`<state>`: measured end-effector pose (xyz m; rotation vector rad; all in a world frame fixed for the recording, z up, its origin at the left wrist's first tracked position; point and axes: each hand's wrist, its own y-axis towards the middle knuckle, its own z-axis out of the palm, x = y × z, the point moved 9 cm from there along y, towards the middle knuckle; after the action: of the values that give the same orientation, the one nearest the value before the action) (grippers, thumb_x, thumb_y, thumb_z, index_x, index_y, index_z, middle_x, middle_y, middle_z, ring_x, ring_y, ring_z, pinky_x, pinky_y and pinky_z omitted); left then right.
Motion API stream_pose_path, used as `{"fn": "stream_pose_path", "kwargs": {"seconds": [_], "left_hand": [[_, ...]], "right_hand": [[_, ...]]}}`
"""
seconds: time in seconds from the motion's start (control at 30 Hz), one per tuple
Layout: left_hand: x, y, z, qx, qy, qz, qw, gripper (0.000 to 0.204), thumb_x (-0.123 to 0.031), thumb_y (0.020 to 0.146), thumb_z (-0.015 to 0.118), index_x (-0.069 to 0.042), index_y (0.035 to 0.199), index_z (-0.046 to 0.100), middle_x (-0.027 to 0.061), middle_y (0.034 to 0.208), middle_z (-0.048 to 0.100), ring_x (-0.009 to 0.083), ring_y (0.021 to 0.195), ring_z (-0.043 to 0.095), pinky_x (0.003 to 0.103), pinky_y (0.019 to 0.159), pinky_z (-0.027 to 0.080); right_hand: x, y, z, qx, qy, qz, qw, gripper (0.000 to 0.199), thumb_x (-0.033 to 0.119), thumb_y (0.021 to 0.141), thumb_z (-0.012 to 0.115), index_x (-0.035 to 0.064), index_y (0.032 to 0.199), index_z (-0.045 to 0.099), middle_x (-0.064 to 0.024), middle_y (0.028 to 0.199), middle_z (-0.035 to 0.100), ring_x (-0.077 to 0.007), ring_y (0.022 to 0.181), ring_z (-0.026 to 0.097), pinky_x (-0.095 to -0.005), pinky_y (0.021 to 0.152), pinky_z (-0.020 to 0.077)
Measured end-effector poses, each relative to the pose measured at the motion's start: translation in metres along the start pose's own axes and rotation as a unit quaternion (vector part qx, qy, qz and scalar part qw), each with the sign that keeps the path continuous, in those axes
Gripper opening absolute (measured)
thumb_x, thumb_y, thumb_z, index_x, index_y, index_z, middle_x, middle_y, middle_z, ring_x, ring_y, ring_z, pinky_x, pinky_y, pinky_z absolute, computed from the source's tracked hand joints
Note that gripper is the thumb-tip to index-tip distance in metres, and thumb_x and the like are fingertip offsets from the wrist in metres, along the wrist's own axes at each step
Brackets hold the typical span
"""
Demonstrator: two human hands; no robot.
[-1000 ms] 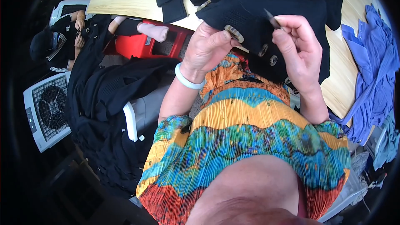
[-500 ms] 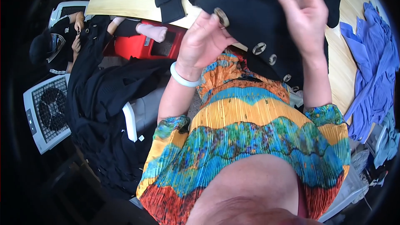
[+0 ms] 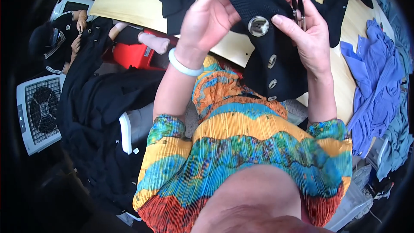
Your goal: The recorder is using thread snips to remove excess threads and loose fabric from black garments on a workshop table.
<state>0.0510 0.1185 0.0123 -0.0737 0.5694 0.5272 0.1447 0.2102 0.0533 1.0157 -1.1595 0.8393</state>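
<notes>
A black knitted garment (image 3: 276, 47) with several large round grey buttons hangs from the wooden table edge toward my lap. My left hand (image 3: 206, 19), with a pale bangle on the wrist, grips the fabric left of the topmost large button (image 3: 258, 26). My right hand (image 3: 304, 30) pinches the fabric just right of that button and holds small black thread snips (image 3: 297, 4), tips pointing up. Three smaller buttons run down the garment's edge below.
A light wooden table (image 3: 129, 4) lies ahead. Blue and grey-green clothes (image 3: 379, 82) are piled at the right. At left, black garments hang over a white chair (image 3: 125, 131); a floor fan (image 3: 39, 112), a red crate (image 3: 138, 54) and a seated person (image 3: 64, 39) are beyond.
Both hands have lifted the black garment upward and pulled it taut. The top button now sits between the two hands, and the snips point up in the right hand.
</notes>
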Motion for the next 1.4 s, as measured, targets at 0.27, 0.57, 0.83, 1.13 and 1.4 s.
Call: {"fn": "stream_pose_path", "kwargs": {"seconds": [0.27,0.57,0.83,1.13,1.4], "left_hand": [[0.038,-0.028,-0.011,-0.055,0.153,-0.019,0.986,0.027,-0.026,0.089,0.045,-0.003,0.101,0.052,0.0056,0.092,0.059,0.013,0.083,0.057,0.026,0.072,0.048],[0.057,-0.035,-0.022,-0.073,-0.054,-0.076,0.993,0.024,-0.018,0.09,0.041,-0.005,0.107,0.052,0.0066,0.101,0.058,0.0162,0.089,0.057,0.031,0.073,0.049],[0.067,-0.035,-0.021,-0.029,-0.049,-0.075,0.996,0.025,-0.019,0.088,0.047,-0.004,0.108,0.051,0.0067,0.103,0.056,0.0159,0.092,0.055,0.028,0.075,0.049],[0.048,-0.042,-0.013,-0.061,0.172,-0.026,0.983,0.013,-0.005,0.083,0.053,0.003,0.093,0.054,0.01,0.087,0.059,0.0164,0.079,0.058,0.027,0.069,0.05],[0.054,-0.043,-0.001,-0.036,0.117,-0.066,0.99,0.011,-0.005,0.083,0.052,0.001,0.093,0.053,0.0094,0.083,0.058,0.0174,0.073,0.06,0.023,0.057,0.049]], "right_hand": [[-0.019,0.002,-0.003,0.0,-0.054,0.013,0.998,0.033,0.004,0.077,0.062,-0.0012,0.107,0.05,-0.0067,0.098,0.058,-0.0091,0.09,0.054,-0.0199,0.08,0.0444],[0.014,-0.01,-0.011,-0.037,-0.185,-0.134,0.973,0.032,0.006,0.073,0.066,0.0011,0.103,0.057,-0.007,0.105,0.057,-0.0103,0.089,0.055,-0.0213,0.074,0.0448],[0.008,-0.017,0.015,0.026,-0.303,-0.215,0.928,0.022,0.001,0.067,0.062,0.0042,0.088,0.06,-0.0096,0.098,0.059,-0.0219,0.078,0.061,-0.0264,0.064,0.0494],[0.02,-0.024,0.018,0.041,-0.395,-0.263,0.879,0.017,-0.004,0.068,0.059,0.0022,0.082,0.052,-0.0066,0.089,0.056,-0.0217,0.063,0.058,-0.0264,0.051,0.0464],[0.022,-0.029,0.016,0.047,-0.403,-0.252,0.879,0.02,-0.005,0.066,0.059,0.0032,0.082,0.051,-0.0067,0.089,0.055,-0.0214,0.063,0.059,-0.0266,0.051,0.0465]]}}
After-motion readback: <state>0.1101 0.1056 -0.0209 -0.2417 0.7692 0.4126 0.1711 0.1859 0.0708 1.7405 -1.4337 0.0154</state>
